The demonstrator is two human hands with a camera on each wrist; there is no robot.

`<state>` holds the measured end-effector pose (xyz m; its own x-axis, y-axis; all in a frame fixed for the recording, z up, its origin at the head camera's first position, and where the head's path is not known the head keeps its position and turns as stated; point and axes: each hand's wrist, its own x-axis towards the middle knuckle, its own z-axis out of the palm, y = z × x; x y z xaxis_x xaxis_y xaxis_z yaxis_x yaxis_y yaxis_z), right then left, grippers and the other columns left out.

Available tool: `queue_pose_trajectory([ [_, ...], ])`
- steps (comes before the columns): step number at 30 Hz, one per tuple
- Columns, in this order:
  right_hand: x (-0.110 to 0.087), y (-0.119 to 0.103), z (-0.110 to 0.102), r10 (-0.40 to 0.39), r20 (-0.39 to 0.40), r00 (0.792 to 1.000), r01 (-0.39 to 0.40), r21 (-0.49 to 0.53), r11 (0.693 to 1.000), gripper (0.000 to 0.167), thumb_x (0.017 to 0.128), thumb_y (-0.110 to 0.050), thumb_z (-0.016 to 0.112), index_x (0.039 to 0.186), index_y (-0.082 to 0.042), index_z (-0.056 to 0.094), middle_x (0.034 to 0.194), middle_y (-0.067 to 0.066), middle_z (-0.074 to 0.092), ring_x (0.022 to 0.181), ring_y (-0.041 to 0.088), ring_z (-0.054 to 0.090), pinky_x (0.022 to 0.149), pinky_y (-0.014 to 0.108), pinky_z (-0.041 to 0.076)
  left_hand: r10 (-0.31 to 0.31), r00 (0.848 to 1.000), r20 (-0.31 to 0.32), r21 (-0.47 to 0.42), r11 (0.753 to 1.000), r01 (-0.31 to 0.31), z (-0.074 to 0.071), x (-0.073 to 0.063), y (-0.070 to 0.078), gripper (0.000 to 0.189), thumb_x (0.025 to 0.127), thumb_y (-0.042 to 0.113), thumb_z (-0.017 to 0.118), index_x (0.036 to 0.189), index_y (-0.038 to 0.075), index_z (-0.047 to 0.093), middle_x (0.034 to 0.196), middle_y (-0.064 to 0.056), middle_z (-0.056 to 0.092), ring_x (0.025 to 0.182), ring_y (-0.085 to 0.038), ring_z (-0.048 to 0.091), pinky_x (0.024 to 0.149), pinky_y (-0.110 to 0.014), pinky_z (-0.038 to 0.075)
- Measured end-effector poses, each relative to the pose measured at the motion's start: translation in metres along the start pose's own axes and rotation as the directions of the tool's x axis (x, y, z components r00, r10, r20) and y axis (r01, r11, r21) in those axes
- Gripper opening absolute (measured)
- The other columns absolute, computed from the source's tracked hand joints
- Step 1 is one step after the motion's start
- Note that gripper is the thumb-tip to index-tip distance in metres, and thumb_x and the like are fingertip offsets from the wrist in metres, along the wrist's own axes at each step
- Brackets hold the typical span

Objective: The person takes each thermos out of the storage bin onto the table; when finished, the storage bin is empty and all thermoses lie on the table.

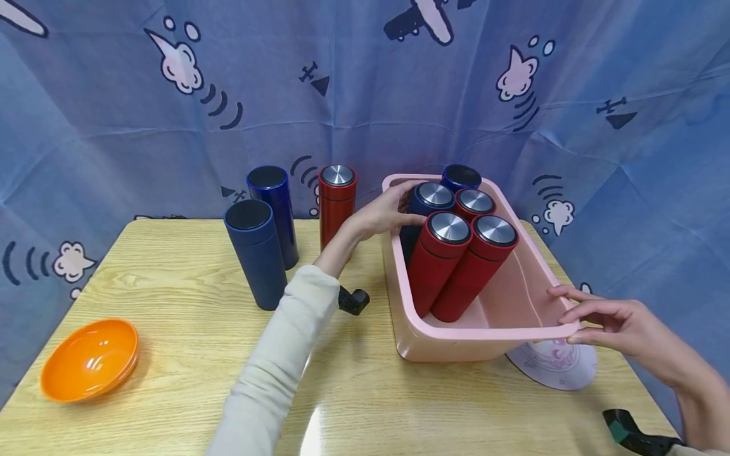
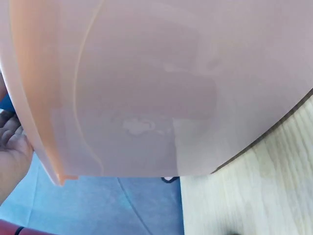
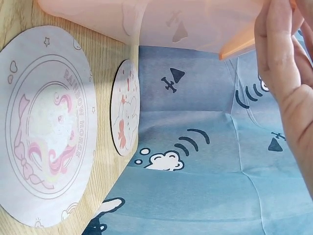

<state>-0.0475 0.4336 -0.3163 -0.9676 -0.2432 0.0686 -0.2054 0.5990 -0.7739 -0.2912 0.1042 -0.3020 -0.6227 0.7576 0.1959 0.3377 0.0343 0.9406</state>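
A pink plastic bin (image 1: 456, 342) holds several thermos bottles, its near end raised above the table in the right wrist view. My left hand (image 1: 381, 212) reaches over the bin's left rim, thumb and fingers around a blue thermos with a silver lid (image 1: 433, 196). Two red thermoses (image 1: 436, 259) lean near the thumb, a third red thermos (image 1: 475, 202) stands behind them, and a dark-lidded blue thermos (image 1: 461, 177) is at the far end. At the near right corner, my right hand (image 1: 613, 323) pinches the bin's rim between thumb and fingers.
Left of the bin stand a matte blue thermos (image 1: 256, 253), a glossy blue thermos (image 1: 276, 209) and a red thermos (image 1: 337, 202). An orange bowl (image 1: 91, 361) sits at the table's left. Round printed mats (image 3: 49, 127) (image 3: 125, 107) lie on the right side; a patterned curtain (image 1: 353, 76) hangs behind.
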Motion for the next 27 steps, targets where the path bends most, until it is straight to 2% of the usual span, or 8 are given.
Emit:
queue_pose_trajectory([
  [4, 0.0, 0.001, 0.001, -0.009, 0.003, 1.0, 0.009, 0.003, 1.0, 0.026, 0.081, 0.016, 0.064, 0.103, 0.004, 0.068, 0.13, -0.021, 0.054, 0.118, -0.01, 0.043, 0.062, 0.02, 0.051, -0.036, 0.999, 0.011, 0.041, 0.999, 0.036, -0.001, -0.001, 0.002, 0.07, 0.086, -0.005, 0.066, 0.146, 0.002, 0.032, 0.141, -0.015, 0.045, 0.131, -0.02, 0.042, 0.104, -0.024, 0.039],
  [7, 0.001, 0.001, 0.001, -0.014, 0.005, 1.0, 0.014, 0.002, 1.0, 0.026, 0.081, 0.016, 0.064, 0.103, 0.004, 0.068, 0.131, -0.021, 0.054, 0.118, -0.01, 0.043, 0.064, 0.019, 0.052, -0.059, 0.998, 0.02, 0.108, 0.993, 0.057, -0.002, -0.002, 0.004, 0.072, 0.087, -0.001, 0.067, 0.148, 0.003, 0.028, 0.142, -0.014, 0.043, 0.131, -0.02, 0.041, 0.106, -0.025, 0.037],
  [11, 0.0, 0.002, 0.001, -0.013, 0.003, 1.0, 0.013, 0.018, 1.0, 0.027, 0.081, 0.018, 0.063, 0.103, 0.004, 0.068, 0.13, -0.021, 0.054, 0.119, -0.011, 0.042, 0.064, 0.018, 0.052, -0.044, 0.998, 0.037, 0.161, 0.986, 0.037, -0.002, -0.003, 0.004, 0.072, 0.089, 0.003, 0.066, 0.149, 0.004, 0.026, 0.142, -0.012, 0.043, 0.13, -0.017, 0.041, 0.107, -0.025, 0.034],
  [16, -0.001, 0.005, 0.002, -0.003, -0.008, 1.0, 0.003, 0.031, 1.0, 0.028, 0.08, 0.019, 0.063, 0.102, 0.003, 0.068, 0.129, -0.021, 0.055, 0.118, -0.012, 0.041, 0.065, 0.017, 0.052, 0.017, 0.999, 0.042, 0.1, 0.995, -0.021, -0.002, -0.004, 0.004, 0.072, 0.088, 0.0, 0.067, 0.149, 0.006, 0.029, 0.143, -0.011, 0.043, 0.128, -0.015, 0.042, 0.104, -0.021, 0.035],
  [21, 0.0, 0.003, 0.001, -0.004, 0.001, 1.0, 0.003, 0.013, 1.0, 0.025, 0.082, 0.017, 0.063, 0.103, 0.004, 0.068, 0.13, -0.022, 0.053, 0.119, -0.012, 0.041, 0.066, 0.018, 0.053, 0.038, 0.999, 0.024, 0.037, 0.999, -0.039, -0.005, -0.008, 0.006, 0.069, 0.087, -0.001, 0.067, 0.147, 0.006, 0.033, 0.143, -0.01, 0.041, 0.127, -0.014, 0.042, 0.103, -0.021, 0.037],
  [27, 0.0, 0.005, 0.0, -0.009, 0.002, 1.0, 0.009, 0.015, 1.0, 0.025, 0.082, 0.017, 0.063, 0.103, 0.004, 0.067, 0.131, -0.021, 0.053, 0.12, -0.012, 0.04, 0.068, 0.018, 0.053, 0.069, 0.997, 0.018, -0.042, 0.997, -0.068, -0.005, -0.011, 0.013, 0.065, 0.087, -0.006, 0.065, 0.144, 0.002, 0.034, 0.138, -0.013, 0.04, 0.124, -0.017, 0.043, 0.1, -0.024, 0.042],
])
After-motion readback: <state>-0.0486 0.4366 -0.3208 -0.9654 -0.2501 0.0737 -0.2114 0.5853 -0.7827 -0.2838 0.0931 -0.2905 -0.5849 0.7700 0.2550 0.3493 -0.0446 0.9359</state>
